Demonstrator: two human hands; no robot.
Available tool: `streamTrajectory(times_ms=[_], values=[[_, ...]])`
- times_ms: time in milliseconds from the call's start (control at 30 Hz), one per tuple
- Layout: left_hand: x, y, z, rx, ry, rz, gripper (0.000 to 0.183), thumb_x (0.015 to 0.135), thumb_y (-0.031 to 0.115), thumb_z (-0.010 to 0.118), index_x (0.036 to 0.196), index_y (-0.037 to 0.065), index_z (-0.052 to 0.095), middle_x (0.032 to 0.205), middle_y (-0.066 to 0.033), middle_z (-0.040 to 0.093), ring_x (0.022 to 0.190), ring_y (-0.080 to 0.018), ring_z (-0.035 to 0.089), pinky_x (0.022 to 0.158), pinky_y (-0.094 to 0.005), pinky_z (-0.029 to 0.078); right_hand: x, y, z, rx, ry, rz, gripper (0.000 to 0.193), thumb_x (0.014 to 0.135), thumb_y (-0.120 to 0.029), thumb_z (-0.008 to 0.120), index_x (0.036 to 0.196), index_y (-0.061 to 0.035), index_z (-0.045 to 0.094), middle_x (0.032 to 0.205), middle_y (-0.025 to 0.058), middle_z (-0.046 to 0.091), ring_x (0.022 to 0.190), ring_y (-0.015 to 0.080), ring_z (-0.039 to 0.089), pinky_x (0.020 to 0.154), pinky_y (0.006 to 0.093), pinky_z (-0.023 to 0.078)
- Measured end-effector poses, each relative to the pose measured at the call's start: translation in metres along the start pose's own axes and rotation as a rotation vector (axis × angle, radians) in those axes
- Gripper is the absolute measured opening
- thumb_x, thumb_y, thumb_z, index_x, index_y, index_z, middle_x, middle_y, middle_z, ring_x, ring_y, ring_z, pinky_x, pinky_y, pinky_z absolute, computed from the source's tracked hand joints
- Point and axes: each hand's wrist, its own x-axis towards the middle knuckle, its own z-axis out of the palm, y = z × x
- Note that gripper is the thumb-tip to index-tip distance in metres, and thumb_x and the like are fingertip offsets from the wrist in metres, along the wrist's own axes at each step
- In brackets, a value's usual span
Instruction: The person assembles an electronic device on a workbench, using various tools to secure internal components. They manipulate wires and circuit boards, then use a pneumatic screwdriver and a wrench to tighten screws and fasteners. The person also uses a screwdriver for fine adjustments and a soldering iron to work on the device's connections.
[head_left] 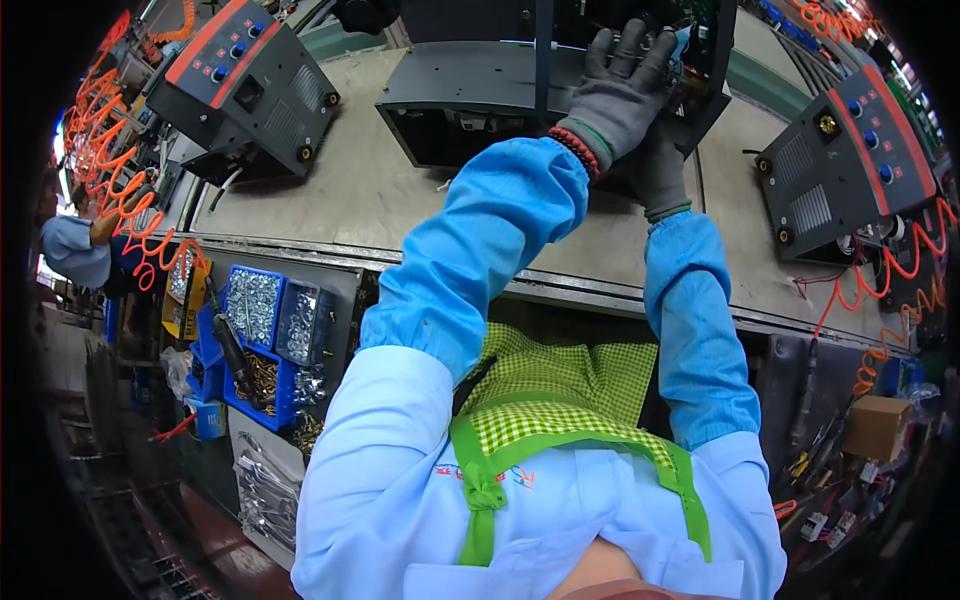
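In front of me, at the far side of the bench, stands a dark grey machine housing (470, 75) with its inside exposed. My left hand (622, 95), in a grey glove, reaches over its right part. The fingers are stretched out and a little apart against the dark interior, beside a small light-blue piece (683, 40). Lower and to the right, my right hand (660, 172) is also gloved in grey. It sits by the housing's right panel (712, 95), its fingers hidden behind the left hand and the panel.
Similar machines with red-edged fronts and blue knobs stand left (265, 95) and right (845, 165). Blue bins of screws (255, 305) and a power screwdriver (235, 355) lie lower left. Orange coiled hoses (110, 150) hang left. A cardboard box (875, 428) sits lower right. Another person's sleeve (75, 250) shows far left.
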Motion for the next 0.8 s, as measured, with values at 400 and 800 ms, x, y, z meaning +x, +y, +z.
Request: streamTrajectory(times_ms=[400,800], values=[[-0.192,0.025,-0.015,-0.533,-0.625,-0.467,0.026,0.084,0.027,0.062,0.104,0.01,0.061,0.096,-0.0139,0.061,0.09,-0.033,0.061,0.077,-0.045,0.049,-0.005,-0.042,-0.015,0.259,0.218,0.098,0.029,0.086,-0.009,0.066,0.112,-0.0038,0.056,0.103,0.0121,0.064,0.091,0.023,0.062,0.085,0.034,0.051],[-0.182,0.035,-0.007,-0.647,-0.413,-0.54,0.02,0.087,0.025,0.06,0.095,0.006,0.057,0.089,-0.0157,0.062,0.082,-0.035,0.062,0.071,-0.0457,0.049,-0.006,-0.041,-0.02,0.067,0.232,0.109,0.037,0.081,-0.01,0.071,0.115,-0.0069,0.056,0.104,0.0156,0.065,0.094,0.0265,0.064,0.084,0.0361,0.051]])
